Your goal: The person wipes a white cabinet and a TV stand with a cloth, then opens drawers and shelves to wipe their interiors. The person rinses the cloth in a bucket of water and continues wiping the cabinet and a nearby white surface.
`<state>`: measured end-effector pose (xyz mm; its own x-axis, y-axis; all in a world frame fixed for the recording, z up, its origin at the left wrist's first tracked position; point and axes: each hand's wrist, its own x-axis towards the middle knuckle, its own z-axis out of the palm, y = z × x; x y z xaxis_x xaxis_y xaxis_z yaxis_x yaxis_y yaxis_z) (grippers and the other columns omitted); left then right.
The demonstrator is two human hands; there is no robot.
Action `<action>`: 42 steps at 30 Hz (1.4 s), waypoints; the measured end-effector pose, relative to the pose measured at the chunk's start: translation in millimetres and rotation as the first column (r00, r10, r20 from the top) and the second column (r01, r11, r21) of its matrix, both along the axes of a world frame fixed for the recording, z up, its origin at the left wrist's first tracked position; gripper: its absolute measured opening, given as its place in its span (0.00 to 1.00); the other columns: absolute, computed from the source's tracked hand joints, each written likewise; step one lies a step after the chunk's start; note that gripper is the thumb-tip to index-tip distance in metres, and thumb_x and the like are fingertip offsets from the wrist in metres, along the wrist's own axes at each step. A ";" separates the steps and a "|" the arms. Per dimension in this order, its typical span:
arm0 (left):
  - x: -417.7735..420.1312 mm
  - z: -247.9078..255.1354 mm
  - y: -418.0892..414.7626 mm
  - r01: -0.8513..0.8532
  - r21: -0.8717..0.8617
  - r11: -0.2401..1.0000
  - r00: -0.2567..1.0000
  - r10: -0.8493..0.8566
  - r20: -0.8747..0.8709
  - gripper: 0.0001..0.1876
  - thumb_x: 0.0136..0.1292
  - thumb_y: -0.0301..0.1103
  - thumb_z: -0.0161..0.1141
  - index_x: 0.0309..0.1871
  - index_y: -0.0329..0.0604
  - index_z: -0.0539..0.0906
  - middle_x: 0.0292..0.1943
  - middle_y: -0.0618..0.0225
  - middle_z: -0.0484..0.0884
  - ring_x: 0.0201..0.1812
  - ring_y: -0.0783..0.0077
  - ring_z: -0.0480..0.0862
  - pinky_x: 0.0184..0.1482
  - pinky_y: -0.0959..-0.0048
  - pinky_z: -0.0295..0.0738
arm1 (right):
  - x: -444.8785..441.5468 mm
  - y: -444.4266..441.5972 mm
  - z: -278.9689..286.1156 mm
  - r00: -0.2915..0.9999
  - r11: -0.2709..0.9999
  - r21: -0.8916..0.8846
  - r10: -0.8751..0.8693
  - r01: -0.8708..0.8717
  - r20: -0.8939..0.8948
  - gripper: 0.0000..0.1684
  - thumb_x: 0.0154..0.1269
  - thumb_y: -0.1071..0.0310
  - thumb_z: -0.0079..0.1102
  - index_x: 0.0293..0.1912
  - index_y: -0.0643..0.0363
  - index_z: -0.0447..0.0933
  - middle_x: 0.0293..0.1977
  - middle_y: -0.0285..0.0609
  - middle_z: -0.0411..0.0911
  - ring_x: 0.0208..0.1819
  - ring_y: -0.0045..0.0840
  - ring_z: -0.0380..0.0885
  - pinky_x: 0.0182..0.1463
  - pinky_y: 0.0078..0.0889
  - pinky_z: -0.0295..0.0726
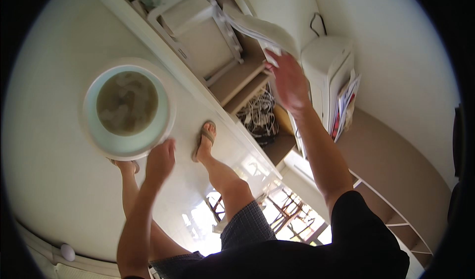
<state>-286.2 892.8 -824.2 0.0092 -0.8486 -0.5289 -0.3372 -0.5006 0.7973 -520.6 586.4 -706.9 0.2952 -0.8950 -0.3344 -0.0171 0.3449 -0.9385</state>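
A round pale basin (167, 104) with a light-green inside holds murky brownish water (127, 104) with whitish cloudy patches. My left hand (161, 160) is at the basin's near right rim with its fingers curled. Whether it grips the rim is unclear. Up on the right, my right hand (289, 80) is raised beside the shelf unit, blurred by motion. Something white shows between its thumb and fingers, but I cannot tell whether it is held. Just beyond its fingertips lies a floppy white stack, perhaps paper (265, 30).
A white step stool (204, 38) stands in the shelf unit. Tangled cables (258, 112) fill a lower compartment. Right of my right arm, a white appliance (326, 63) stands beside papers (343, 104). My sandalled foot (206, 138) is on the glossy floor; the other is partly behind the basin.
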 end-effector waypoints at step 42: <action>-51.3 97.9 32.6 0.167 -0.073 0.983 0.926 -0.182 -0.332 0.51 0.52 0.47 0.80 0.76 0.43 0.62 0.70 0.54 0.70 0.70 0.54 0.71 0.71 0.59 0.68 | -6.1 244.9 2.0 0.464 0.823 -0.062 0.255 -0.565 -0.849 0.21 0.55 0.62 0.68 0.45 0.59 0.74 0.38 0.52 0.75 0.39 0.48 0.76 0.42 0.43 0.77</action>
